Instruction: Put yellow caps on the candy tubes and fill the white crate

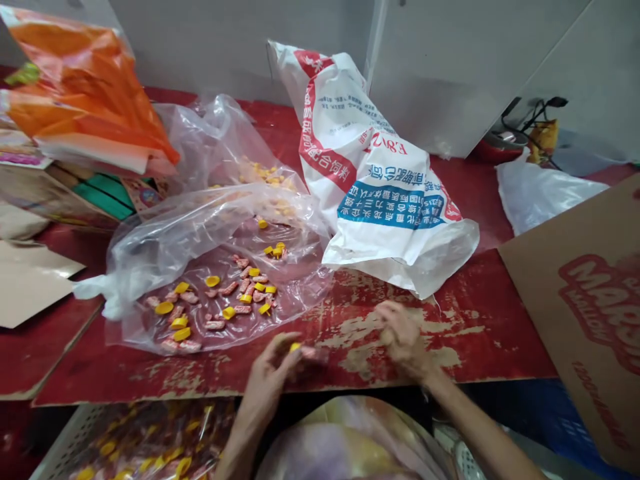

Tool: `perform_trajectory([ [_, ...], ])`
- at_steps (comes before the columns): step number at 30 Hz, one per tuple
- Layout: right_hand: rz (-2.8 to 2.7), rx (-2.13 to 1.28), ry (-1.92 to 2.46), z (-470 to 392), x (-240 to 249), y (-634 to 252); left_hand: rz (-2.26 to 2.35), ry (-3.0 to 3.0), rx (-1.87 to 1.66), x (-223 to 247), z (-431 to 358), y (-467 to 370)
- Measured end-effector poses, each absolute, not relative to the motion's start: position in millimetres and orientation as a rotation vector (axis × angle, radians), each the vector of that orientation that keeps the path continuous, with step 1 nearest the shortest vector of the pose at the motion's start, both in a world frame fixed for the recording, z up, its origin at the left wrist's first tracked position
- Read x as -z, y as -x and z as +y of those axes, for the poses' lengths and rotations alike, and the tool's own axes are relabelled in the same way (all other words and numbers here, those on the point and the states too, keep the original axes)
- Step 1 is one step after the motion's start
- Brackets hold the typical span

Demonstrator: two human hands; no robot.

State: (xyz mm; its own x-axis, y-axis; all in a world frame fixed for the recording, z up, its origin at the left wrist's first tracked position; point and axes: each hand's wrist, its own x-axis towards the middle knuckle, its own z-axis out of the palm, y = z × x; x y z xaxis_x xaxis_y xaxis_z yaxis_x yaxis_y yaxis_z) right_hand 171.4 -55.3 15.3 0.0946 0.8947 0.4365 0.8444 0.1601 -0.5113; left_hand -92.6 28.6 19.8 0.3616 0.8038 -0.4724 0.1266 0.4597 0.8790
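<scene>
L grip (270, 367) on pink pc. (309, 353), scuffed tbl. (363, 343)

Scuffed red tabletop (493, 357), grey wall (475, 60) behind, pale vertical strip (376, 47) along the wall

- Right hand (403, 340): blurred; whether it holds anything, unclear.
- Yellow-and-pink piece (309, 352) in left hand (267, 370): blurred.
- Marshmallow carton (560, 307): cut off by right edge.
- White perforated crate (67, 440): cut off below.
</scene>
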Motion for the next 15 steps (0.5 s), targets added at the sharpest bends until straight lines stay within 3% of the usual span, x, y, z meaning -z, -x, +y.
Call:
perform_trajectory([
  [3,-1.510,0.226,1.956,-53,-12,-244,1.401,-0.998,-0.549,-21,28,167],
  [6,-1.669,0.340,2.190,-44,2,-302,1.664,-1.119,-0.476,-7,23,240],
  [11,-1.691,0.242,2.432,-4,30,-336,2.150,-1.641,-0.198,36,11,309],
  [15,-1.600,0.046,2.423,33,37,-342,2.189,-1.749,0.103,50,9,311],
])
